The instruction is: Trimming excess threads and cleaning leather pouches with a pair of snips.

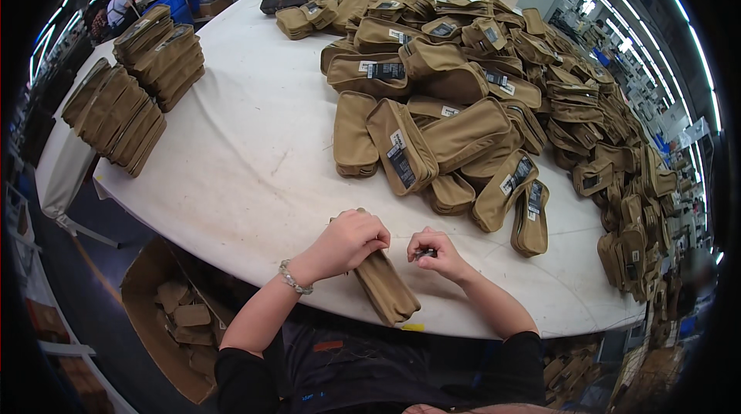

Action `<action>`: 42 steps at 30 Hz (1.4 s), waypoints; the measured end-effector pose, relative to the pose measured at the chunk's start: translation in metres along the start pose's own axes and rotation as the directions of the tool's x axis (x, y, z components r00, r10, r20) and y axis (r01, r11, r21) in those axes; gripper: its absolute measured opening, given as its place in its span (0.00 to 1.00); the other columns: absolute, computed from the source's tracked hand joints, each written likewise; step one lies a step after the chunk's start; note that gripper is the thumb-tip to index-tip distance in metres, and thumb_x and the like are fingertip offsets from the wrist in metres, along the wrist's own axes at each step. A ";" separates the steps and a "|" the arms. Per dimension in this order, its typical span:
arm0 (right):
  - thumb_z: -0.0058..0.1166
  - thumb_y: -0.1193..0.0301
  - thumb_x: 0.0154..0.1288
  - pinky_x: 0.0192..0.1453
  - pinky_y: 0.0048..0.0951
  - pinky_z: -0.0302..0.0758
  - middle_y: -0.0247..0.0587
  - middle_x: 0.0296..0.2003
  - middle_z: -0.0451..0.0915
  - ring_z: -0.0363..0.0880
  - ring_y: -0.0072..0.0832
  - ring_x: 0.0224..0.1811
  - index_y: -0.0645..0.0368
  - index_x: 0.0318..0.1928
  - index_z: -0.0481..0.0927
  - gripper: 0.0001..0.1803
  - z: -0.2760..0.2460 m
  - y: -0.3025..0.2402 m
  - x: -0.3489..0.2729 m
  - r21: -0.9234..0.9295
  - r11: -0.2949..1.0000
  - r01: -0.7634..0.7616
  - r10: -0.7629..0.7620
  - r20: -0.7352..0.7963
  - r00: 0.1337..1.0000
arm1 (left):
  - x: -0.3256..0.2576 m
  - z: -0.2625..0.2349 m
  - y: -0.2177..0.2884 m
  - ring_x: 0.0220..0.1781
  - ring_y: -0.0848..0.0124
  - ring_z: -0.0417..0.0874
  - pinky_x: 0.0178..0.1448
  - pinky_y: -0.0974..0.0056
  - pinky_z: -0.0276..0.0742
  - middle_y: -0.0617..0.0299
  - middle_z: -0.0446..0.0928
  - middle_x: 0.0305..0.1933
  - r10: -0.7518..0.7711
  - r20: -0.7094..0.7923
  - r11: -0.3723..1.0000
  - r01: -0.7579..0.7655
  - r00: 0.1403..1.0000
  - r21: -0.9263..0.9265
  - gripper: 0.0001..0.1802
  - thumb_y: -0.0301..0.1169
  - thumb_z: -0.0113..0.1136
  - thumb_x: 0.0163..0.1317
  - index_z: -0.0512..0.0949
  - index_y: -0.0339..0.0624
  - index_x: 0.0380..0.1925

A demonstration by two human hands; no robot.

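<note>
My left hand (345,242), with a beaded bracelet at its wrist, is closed on the far end of a tan fabric pouch (384,288). The pouch stands on its narrow side near the table's front edge, its near end pointing toward me. To the right, apart from the pouch, my right hand (434,249) is closed around a small dark metallic tool (424,254). Fingers cover most of that tool, so its kind cannot be made out. Beyond my hands lie more tan pouches, the nearest a labelled one (401,147) with a zipper edge.
A large heap of tan pouches (455,74) covers the back and right of the white table (239,151). Neat stacks of pouches (116,117) stand at the left. On the floor at lower left is a cardboard box (147,298) with tan pieces inside.
</note>
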State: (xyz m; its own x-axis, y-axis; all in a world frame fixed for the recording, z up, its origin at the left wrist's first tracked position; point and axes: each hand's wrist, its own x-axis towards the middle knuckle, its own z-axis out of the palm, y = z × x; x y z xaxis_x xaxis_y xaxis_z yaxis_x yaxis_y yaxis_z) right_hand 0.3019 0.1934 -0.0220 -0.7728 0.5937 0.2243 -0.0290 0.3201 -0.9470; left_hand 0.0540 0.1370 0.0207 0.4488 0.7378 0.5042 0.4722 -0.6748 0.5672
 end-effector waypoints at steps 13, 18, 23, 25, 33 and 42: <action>0.65 0.71 0.61 0.26 0.18 0.52 0.18 0.18 0.60 0.56 0.09 0.21 0.60 0.42 0.81 0.10 0.050 -0.062 -0.037 0.288 0.843 -0.454 0.505 -0.135 0.852 | -0.020 0.005 0.078 0.34 0.68 0.73 0.41 0.64 0.64 0.69 0.71 0.29 0.322 0.148 0.929 -0.282 0.935 -0.240 0.15 0.43 0.68 0.56 0.74 0.49 0.23; 0.62 0.75 0.63 0.30 0.16 0.64 0.22 0.24 0.74 0.68 0.09 0.25 0.63 0.39 0.81 0.06 0.061 -0.051 -0.043 0.534 0.744 -0.402 0.587 -0.234 0.775 | -0.026 0.011 0.081 0.29 0.68 0.69 0.38 0.64 0.62 0.67 0.65 0.24 0.252 0.158 0.952 -0.216 0.955 -0.215 0.26 0.52 0.71 0.51 0.67 0.47 0.17; 0.59 0.75 0.67 0.36 0.18 0.73 0.29 0.31 0.81 0.77 0.13 0.31 0.64 0.40 0.81 0.05 0.086 -0.043 -0.048 0.710 0.686 -0.160 0.556 -0.370 0.744 | -0.030 0.023 0.085 0.29 0.67 0.69 0.38 0.63 0.60 0.68 0.67 0.23 0.015 -0.042 1.000 -0.014 0.999 0.015 0.21 0.43 0.75 0.47 0.70 0.50 0.18; 0.58 0.75 0.67 0.37 0.19 0.72 0.29 0.30 0.80 0.76 0.14 0.31 0.63 0.39 0.80 0.04 0.099 -0.055 -0.048 0.725 0.671 -0.158 0.579 -0.379 0.722 | -0.031 0.021 0.085 0.30 0.67 0.70 0.39 0.63 0.60 0.68 0.67 0.23 -0.087 -0.087 0.994 0.092 0.992 0.058 0.20 0.42 0.75 0.47 0.70 0.50 0.18; 0.57 0.76 0.68 0.46 0.22 0.75 0.33 0.36 0.81 0.79 0.17 0.39 0.62 0.43 0.78 0.05 0.140 -0.043 -0.061 0.796 0.605 0.000 0.572 -0.434 0.696 | -0.035 0.013 0.080 0.43 0.64 0.72 0.51 0.60 0.57 0.65 0.75 0.36 -0.391 -0.113 0.903 0.405 0.913 0.144 0.19 0.40 0.74 0.45 0.77 0.46 0.34; 0.56 0.75 0.69 0.46 0.22 0.75 0.32 0.36 0.80 0.78 0.17 0.39 0.62 0.44 0.78 0.06 0.143 -0.042 -0.066 0.810 0.585 -0.035 0.606 -0.408 0.683 | -0.042 0.019 0.072 0.44 0.64 0.71 0.51 0.60 0.57 0.64 0.73 0.35 -0.437 -0.089 0.890 0.444 0.895 0.100 0.11 0.34 0.69 0.52 0.78 0.46 0.33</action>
State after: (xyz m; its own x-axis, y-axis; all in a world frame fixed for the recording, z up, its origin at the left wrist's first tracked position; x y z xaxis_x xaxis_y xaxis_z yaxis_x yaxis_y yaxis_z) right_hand 0.2638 0.0354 -0.0303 -0.2871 0.9006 -0.3263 -0.5037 -0.4317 -0.7483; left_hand 0.0835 0.0570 0.0277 0.1276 0.9567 0.2617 0.6954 -0.2745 0.6641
